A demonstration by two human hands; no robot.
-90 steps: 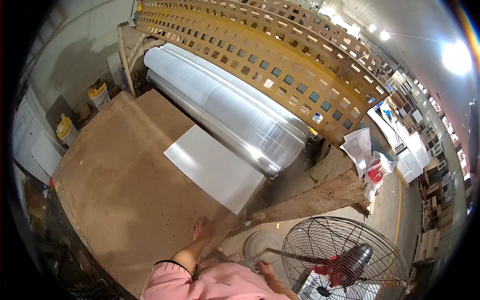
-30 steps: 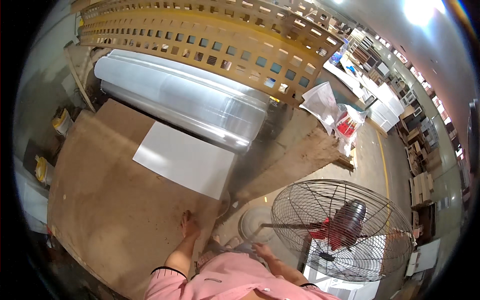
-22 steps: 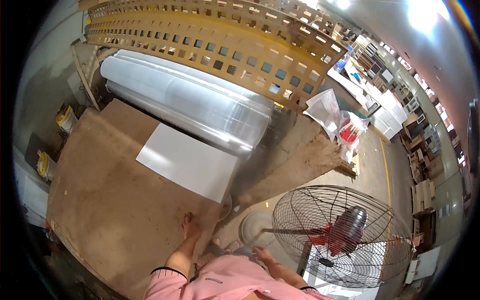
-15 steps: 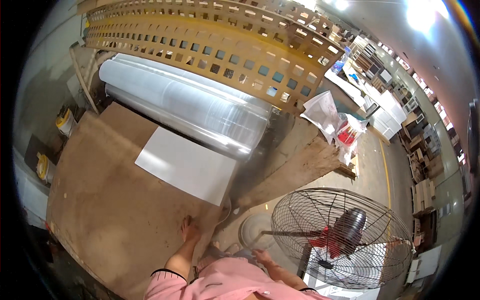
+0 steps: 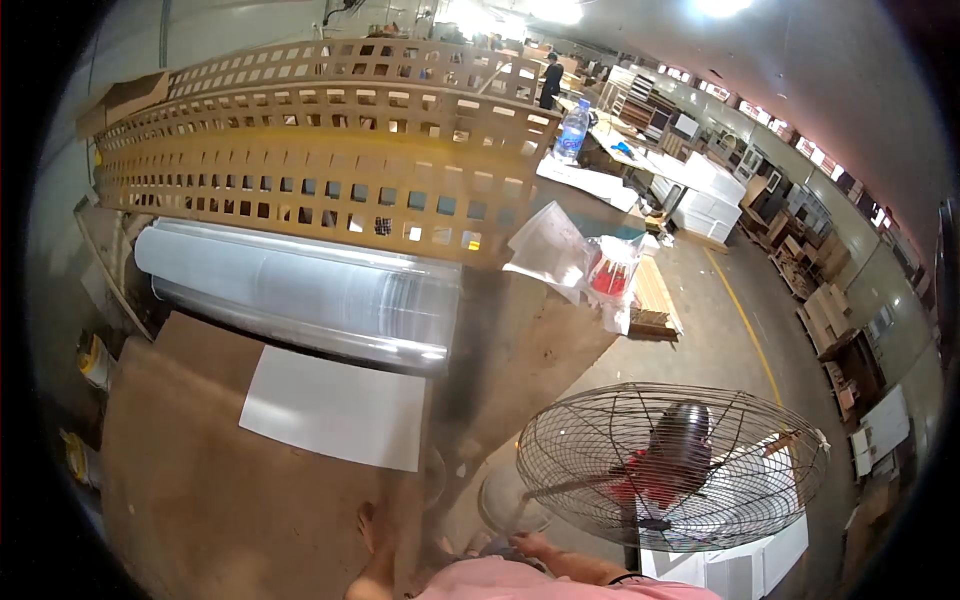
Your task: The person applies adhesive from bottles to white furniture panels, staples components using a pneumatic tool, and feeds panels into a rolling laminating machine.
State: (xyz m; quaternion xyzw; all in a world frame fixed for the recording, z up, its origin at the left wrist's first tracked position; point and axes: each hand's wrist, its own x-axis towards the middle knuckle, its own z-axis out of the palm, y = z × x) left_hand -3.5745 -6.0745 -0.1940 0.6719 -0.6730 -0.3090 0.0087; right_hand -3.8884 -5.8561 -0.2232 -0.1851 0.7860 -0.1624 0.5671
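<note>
Lattice panels (image 5: 300, 150), water bottle (image 5: 571, 130), wire-guarded fan (image 5: 670, 465)

Hands mostly out of sight

The left hand (image 5: 378, 530) and right hand (image 5: 528, 545) are blurred; pink sleeves (image 5: 530, 580) hide both forearms.

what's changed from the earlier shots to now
The view has tilted up: more of the workshop behind the lattice panels shows, and the fan sits higher in the picture. The left hand stays flat on the brown board; the right hand stays low by the fan's base. Neither has taken hold of anything. The white sheet and clear film roll lie as before.
</note>
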